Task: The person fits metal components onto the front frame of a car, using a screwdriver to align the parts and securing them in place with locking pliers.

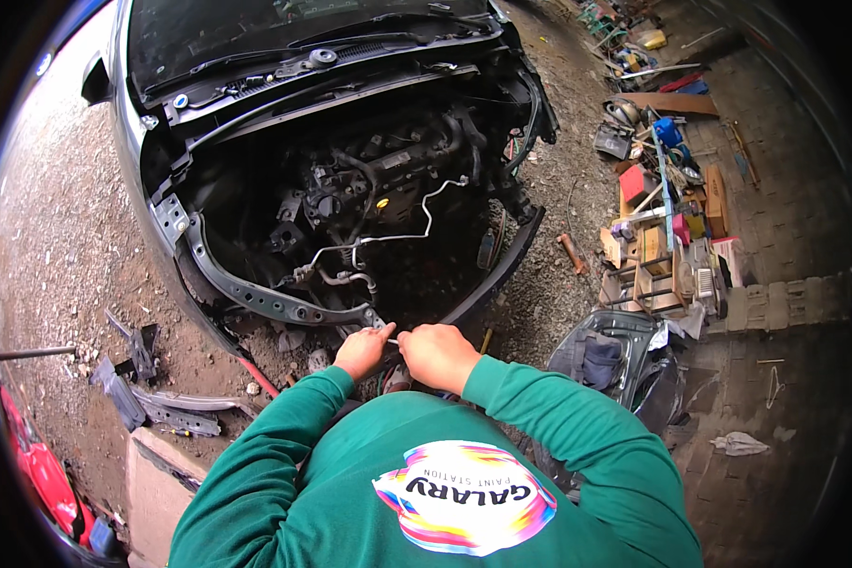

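Observation:
My left hand (pixel 362 352) is closed at the near end of a curved dark metal support bar (pixel 298 309) on the car's opened front. Its thumb and index finger point toward my right hand, and what its other fingers hold is hidden. Closed just to the right, my right hand (pixel 437 357) grips a thin metal shaft (pixel 394 342), a short bit of which shows between the two hands. Beyond them lies the exposed engine (pixel 388 170), with a bent silver pipe (pixel 388 239) running across in front of it. A yellow cap (pixel 382 204) shows on the engine.
Right of the car, a dark bumper piece (pixel 497 270) curves outward. A toolbox frame (pixel 648 284) and mixed tools and boxes line the right side. Removed metal strips (pixel 185 409) lie on the ground at left, near a cardboard sheet (pixel 156 483). Red parts (pixel 47 478) sit at lower left.

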`<move>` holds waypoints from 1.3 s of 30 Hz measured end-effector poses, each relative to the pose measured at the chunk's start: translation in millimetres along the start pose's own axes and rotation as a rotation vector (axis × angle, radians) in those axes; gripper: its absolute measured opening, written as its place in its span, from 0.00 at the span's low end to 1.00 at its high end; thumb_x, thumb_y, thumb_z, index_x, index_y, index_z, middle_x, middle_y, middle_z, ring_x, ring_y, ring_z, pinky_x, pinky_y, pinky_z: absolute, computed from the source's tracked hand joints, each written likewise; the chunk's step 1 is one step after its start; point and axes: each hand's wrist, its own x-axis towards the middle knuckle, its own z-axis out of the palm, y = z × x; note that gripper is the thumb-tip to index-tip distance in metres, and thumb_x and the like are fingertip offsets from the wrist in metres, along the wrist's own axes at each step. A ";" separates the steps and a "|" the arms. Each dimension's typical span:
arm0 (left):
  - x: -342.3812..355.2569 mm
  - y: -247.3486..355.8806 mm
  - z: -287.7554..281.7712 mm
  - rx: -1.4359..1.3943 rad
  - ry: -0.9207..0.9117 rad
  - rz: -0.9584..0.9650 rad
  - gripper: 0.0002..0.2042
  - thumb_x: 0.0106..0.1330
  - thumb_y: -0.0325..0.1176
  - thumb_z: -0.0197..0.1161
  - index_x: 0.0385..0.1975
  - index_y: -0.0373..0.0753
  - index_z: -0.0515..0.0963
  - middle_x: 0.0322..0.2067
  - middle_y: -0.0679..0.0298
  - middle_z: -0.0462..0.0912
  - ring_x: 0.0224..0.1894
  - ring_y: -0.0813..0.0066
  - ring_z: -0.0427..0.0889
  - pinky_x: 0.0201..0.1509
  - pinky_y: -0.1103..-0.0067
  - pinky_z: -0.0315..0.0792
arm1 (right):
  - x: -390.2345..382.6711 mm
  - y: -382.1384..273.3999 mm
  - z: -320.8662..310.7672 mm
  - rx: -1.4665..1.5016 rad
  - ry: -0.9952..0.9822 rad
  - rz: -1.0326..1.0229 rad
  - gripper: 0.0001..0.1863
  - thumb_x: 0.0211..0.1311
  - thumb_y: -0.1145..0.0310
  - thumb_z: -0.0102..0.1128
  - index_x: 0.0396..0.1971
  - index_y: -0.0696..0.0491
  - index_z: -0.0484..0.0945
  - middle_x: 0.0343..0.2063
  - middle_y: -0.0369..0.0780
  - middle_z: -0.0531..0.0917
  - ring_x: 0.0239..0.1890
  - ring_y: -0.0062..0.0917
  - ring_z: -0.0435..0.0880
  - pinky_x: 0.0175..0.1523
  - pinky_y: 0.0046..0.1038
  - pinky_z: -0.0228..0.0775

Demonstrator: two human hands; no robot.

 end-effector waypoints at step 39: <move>-0.2 0.1 -9.4 -0.198 0.078 0.132 0.14 0.65 0.37 0.66 0.45 0.36 0.84 0.44 0.46 0.90 0.50 0.45 0.88 0.57 0.56 0.81 | -21.6 -0.3 15.2 -0.191 0.303 -0.395 0.14 0.66 0.64 0.67 0.46 0.56 0.81 0.47 0.49 0.81 0.49 0.45 0.87 0.51 0.43 0.84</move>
